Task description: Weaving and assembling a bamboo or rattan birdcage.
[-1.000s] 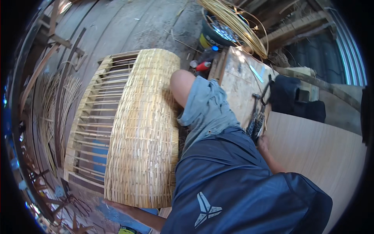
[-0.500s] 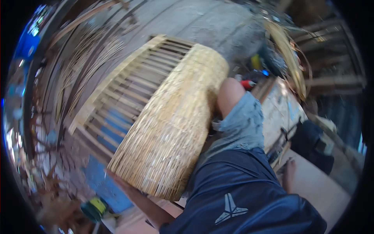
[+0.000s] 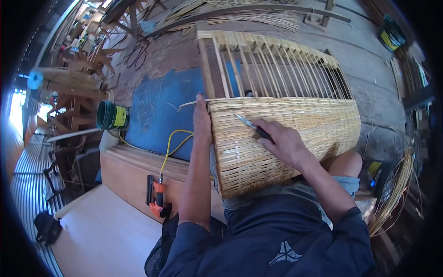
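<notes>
A curved panel of woven pale strips (image 3: 281,124) lies across my lap, with an upper section of a wooden frame (image 3: 205,60) crossed by thin bare slats. My left hand (image 3: 201,120) grips the panel's left end, thumb near the top edge of the weave, beside a loose strip end (image 3: 187,104). My right hand (image 3: 281,141) is closed on a knife (image 3: 251,125) with a dark handle, its silver blade over the weave and pointing up-left.
An orange nail gun (image 3: 158,201) with a yellow hose stands left beside a pale board (image 3: 106,231). Beyond are a blue mat (image 3: 157,111), a green bucket (image 3: 108,115) and wooden pieces (image 3: 87,69). Bundled strips (image 3: 399,184) lie at right, more (image 3: 249,16) behind the frame.
The view has swung left, so the panel now runs crosswise. My right hand has moved from my right side to over the weave, now with a knife. My left hand stays at the panel's end.
</notes>
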Action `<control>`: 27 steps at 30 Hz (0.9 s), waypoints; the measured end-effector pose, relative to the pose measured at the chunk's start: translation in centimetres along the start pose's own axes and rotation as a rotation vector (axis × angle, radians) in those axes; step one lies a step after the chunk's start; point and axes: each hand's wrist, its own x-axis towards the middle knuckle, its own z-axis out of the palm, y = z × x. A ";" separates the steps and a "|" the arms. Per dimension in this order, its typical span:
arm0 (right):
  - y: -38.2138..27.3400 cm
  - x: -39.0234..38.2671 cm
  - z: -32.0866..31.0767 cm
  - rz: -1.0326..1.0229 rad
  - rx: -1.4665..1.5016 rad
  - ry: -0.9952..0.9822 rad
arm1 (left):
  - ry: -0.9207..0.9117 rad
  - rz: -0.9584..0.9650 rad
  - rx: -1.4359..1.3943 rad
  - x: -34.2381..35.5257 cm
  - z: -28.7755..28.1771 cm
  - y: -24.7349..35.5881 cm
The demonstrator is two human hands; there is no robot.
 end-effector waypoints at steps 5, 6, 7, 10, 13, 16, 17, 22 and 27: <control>-1.1 4.9 0.3 -0.079 -0.140 -0.020 | -0.012 0.112 0.071 0.3 -0.4 -0.5; -1.1 5.5 0.2 -0.068 -0.152 -0.052 | -0.025 0.132 0.087 0.3 -0.6 -0.7; -1.1 6.0 0.1 -0.083 -0.147 -0.068 | -0.030 0.140 0.096 0.4 -0.7 -0.8; -1.1 7.3 -0.3 -0.170 -0.241 -0.101 | -0.041 0.109 0.010 0.4 -0.9 -1.0; -1.5 8.5 -0.7 -0.203 -0.334 -0.142 | -0.050 0.045 -0.090 0.4 -0.8 -0.9; -2.0 9.0 0.2 -0.173 -0.317 -0.131 | -0.044 -0.004 -0.171 0.2 -0.7 -0.7; -2.3 8.8 0.9 -0.168 -0.279 -0.068 | -0.044 0.024 -0.147 0.1 -0.7 -0.7; -3.5 6.8 5.3 -0.135 -0.374 0.304 | -0.051 0.056 -0.152 -0.1 -0.7 -0.7; -3.6 6.4 6.7 -0.017 -0.154 0.379 | -0.068 -0.014 -0.241 -0.2 -0.4 -0.5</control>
